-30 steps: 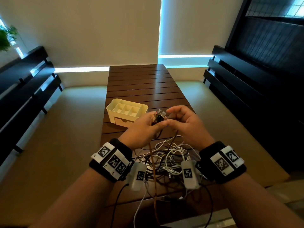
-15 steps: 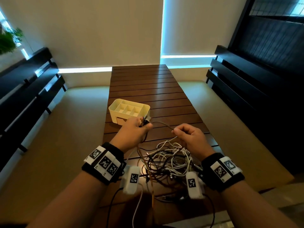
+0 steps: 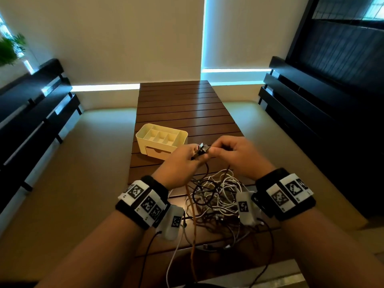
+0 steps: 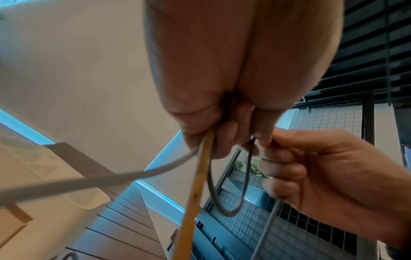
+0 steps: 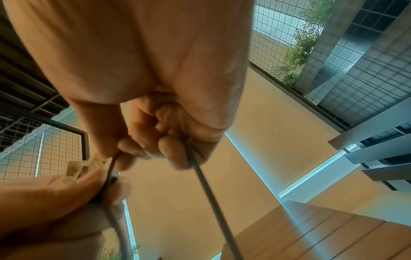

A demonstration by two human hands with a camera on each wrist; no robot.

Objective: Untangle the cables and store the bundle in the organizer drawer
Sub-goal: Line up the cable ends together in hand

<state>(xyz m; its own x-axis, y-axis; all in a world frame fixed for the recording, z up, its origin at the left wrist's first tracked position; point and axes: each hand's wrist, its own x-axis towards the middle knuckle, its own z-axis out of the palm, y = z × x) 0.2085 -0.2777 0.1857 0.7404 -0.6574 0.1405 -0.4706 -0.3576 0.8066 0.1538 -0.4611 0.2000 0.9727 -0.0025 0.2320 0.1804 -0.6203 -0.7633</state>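
A tangle of white, black and brown cables (image 3: 216,196) lies on the near end of the slatted wooden table (image 3: 182,104). My left hand (image 3: 182,161) grips a small bunch of cable ends with plugs (image 3: 202,149) above the pile. In the left wrist view its fingers (image 4: 222,133) curl round a tan cable (image 4: 200,176), a grey loop and a white cable. My right hand (image 3: 234,152) meets it and pinches a thin dark cable (image 5: 206,184) that hangs down. The cream organizer (image 3: 162,140) stands just beyond my left hand, its drawer (image 3: 160,152) shut.
Dark benches (image 3: 31,113) run along the left, and another dark bench (image 3: 311,104) along the right of the table. The far half of the table carries nothing. Several cable ends hang over the near table edge (image 3: 207,252).
Half a second ago my hands were apart with a cable stretched between them. The right hand has come back to the left, and both now meet at the bunch of plugs.
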